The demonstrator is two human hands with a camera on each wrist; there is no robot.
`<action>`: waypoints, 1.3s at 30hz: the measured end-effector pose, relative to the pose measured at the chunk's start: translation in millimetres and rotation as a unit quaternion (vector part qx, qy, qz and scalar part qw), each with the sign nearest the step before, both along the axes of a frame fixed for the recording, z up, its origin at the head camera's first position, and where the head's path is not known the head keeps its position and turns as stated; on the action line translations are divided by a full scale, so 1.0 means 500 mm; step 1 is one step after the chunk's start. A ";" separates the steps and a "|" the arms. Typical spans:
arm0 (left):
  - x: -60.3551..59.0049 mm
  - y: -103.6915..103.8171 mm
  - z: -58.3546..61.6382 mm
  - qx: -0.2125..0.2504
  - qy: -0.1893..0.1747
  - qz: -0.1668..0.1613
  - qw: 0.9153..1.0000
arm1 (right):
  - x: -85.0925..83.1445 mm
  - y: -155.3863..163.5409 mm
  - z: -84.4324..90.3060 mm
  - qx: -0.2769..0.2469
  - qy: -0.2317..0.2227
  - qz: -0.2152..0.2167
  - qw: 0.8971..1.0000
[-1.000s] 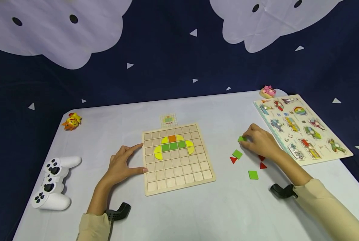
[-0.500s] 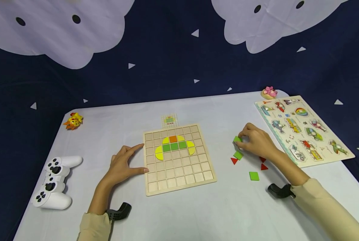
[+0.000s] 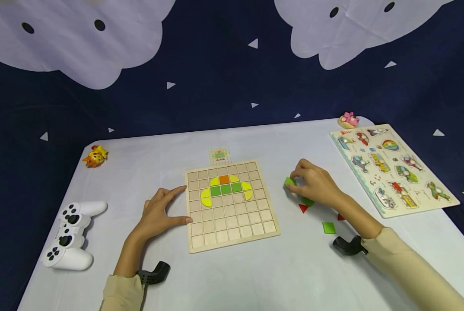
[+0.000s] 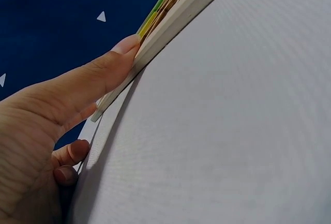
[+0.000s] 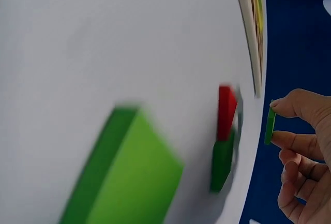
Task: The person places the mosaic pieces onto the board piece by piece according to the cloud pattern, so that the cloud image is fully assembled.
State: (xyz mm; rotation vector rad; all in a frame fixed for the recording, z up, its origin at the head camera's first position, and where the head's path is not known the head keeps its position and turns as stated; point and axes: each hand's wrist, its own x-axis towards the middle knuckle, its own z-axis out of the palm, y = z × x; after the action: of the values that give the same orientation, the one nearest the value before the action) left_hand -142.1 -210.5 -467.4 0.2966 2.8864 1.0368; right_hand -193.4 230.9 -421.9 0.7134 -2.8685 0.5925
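My right hand (image 3: 315, 183) pinches a green square tile (image 3: 289, 182) between thumb and fingertips, off the table to the right of the wooden grid board (image 3: 233, 222). In the right wrist view the pinched tile stands on edge. My left hand (image 3: 154, 216) touches the board's left edge with thumb and forefinger spread and fairly straight. Set in the board are an orange square (image 3: 224, 179), a row of green squares (image 3: 226, 188) and several yellow rounded pieces (image 3: 206, 198). Below my right hand lie another green square (image 3: 329, 227), a partly hidden green tile (image 3: 307, 201) and red triangles (image 3: 303, 208).
A small printed pattern card (image 3: 219, 156) lies behind the board. At the right is a vehicle puzzle board (image 3: 395, 172), with a pink figurine (image 3: 348, 120) behind it. A white game controller (image 3: 70, 237) and a yellow-orange figurine (image 3: 95, 156) are on the left.
My right hand has lifted the green square tile and carried it left toward the grid board. The left hand keeps its place at the board's edge.
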 end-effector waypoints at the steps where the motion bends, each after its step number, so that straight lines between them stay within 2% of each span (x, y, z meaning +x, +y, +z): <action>1: 0.000 0.000 0.000 0.000 0.001 0.000 1.000 | 0.000 -0.007 0.001 0.002 0.000 0.004 1.000; 24: 0.000 -0.001 0.000 -0.002 0.001 0.001 1.000 | 0.003 -0.155 0.005 -0.001 0.009 0.103 0.995; 39: -0.001 -0.001 0.001 -0.003 0.002 0.001 1.000 | 0.003 -0.249 0.004 0.001 0.027 0.171 0.985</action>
State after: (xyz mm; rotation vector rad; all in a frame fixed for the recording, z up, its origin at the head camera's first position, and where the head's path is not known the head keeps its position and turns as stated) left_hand -142.5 -211.1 -466.8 0.2957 2.8931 1.0285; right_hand -192.2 106.6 -420.1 1.2164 -2.7131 0.5957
